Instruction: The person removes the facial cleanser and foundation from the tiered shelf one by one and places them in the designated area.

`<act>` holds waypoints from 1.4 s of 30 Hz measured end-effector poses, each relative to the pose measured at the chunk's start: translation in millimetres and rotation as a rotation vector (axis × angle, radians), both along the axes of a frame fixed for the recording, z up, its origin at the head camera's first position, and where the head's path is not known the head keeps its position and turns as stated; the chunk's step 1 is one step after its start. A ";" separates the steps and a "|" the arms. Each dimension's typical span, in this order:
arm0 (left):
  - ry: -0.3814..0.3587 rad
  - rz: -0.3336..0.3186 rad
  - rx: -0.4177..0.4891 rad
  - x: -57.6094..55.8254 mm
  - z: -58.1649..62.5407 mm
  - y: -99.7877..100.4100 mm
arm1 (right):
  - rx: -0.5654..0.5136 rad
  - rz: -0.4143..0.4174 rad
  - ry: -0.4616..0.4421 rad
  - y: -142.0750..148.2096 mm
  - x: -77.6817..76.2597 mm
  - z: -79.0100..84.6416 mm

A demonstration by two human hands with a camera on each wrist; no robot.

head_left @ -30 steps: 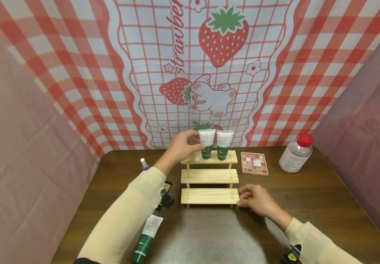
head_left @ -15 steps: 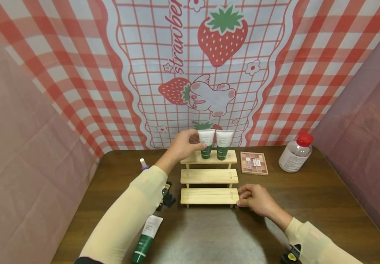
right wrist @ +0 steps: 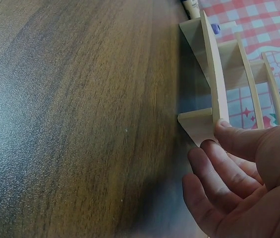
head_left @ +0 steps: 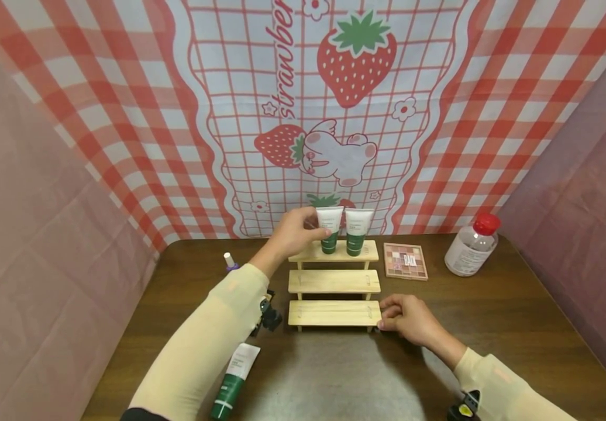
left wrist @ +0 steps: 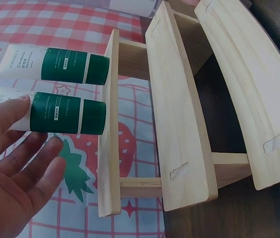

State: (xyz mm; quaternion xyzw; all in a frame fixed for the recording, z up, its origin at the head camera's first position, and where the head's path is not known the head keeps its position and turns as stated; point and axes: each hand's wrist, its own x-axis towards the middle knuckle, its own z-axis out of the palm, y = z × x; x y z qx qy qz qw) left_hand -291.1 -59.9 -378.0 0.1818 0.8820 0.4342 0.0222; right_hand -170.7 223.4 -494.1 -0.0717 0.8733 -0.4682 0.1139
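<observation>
Two white-and-green squeeze tubes stand upright on their green caps on the top tier of a three-tier wooden display stand [head_left: 334, 282]. My left hand [head_left: 293, 231] holds the left tube [left wrist: 55, 113] between thumb and fingers, the thumb lying across its white part. The right tube [head_left: 357, 231] stands just beside it, untouched. At the right end of the lowest tier my right hand [head_left: 409, 317] grips the board, its thumb [right wrist: 234, 134] on the edge and the fingers curled below. Another such tube [head_left: 233, 380] lies on the table near my left forearm.
Right of the stand lies a flat makeup palette [head_left: 406, 261]. Farther right is a clear bottle [head_left: 471, 245] with a red cap. A small white-topped item with a purple ring [head_left: 230, 261] shows behind my left forearm. A strawberry-print cloth [head_left: 303, 105] hangs behind the brown table [head_left: 492, 327].
Almost nothing differs. My left thumb sits very slightly farther right across the tube, and the left forearm has shifted a touch to the right. The right hand has stayed on the stand.
</observation>
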 end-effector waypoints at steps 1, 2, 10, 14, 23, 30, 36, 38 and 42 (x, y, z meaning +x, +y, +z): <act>-0.002 0.002 0.004 0.1 -0.2 -0.2 | 0.001 -0.001 -0.001 0.0 0.1 -0.1; -0.001 0.005 0.005 0.0 -0.3 -0.7 | 0.001 -0.002 -0.001 -0.1 0.1 -0.3; -0.018 0.012 0.042 3.1 1.2 -18.7 | 0.005 0.001 0.000 -0.1 0.0 -0.8; -0.015 0.020 0.049 12.6 4.4 -36.1 | 0.001 0.006 0.000 -0.1 -0.9 -1.0; 0.008 0.024 0.074 57.1 2.8 -79.1 | -0.027 0.036 0.001 2.7 -1.5 -5.7; -0.041 0.033 0.078 95.2 -16.2 -115.6 | -0.061 0.050 -0.012 4.2 0.4 -4.6; -0.147 0.075 0.161 126.6 -36.1 -145.8 | -0.072 0.061 -0.013 4.4 0.8 -3.1; -0.172 0.073 0.205 135.7 -41.7 -154.3 | -0.068 0.061 -0.010 4.4 0.7 -3.0; -0.218 0.087 0.249 152.6 -52.2 -169.3 | -0.063 0.060 -0.009 4.7 0.3 -4.0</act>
